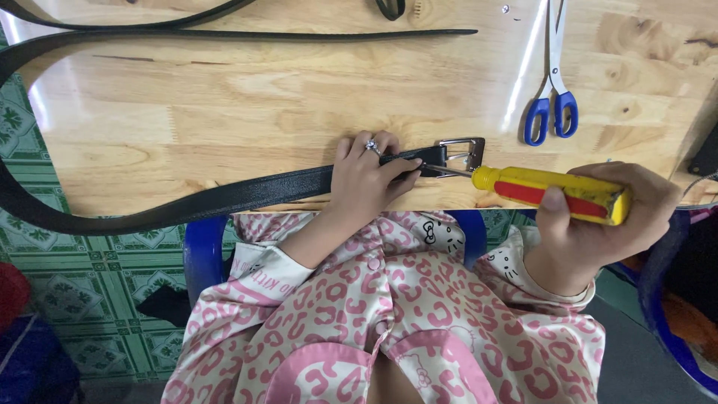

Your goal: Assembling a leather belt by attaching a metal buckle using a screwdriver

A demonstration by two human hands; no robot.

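Note:
A black leather belt [247, 193] lies along the near edge of the wooden table [224, 112], and its silver buckle [464, 153] sits at the right end. My left hand [370, 176], with a ring on one finger, presses the belt down just left of the buckle. My right hand [598, 221] grips a screwdriver with a yellow and red handle [553, 193]. Its metal shaft points left and meets the belt at the buckle's base.
Scissors with blue handles [552, 105] lie on the table behind the buckle. The belt's long tail [224, 34] loops off the left edge and back across the far side. A blue stool [203, 254] and green patterned floor tiles [90, 284] are below.

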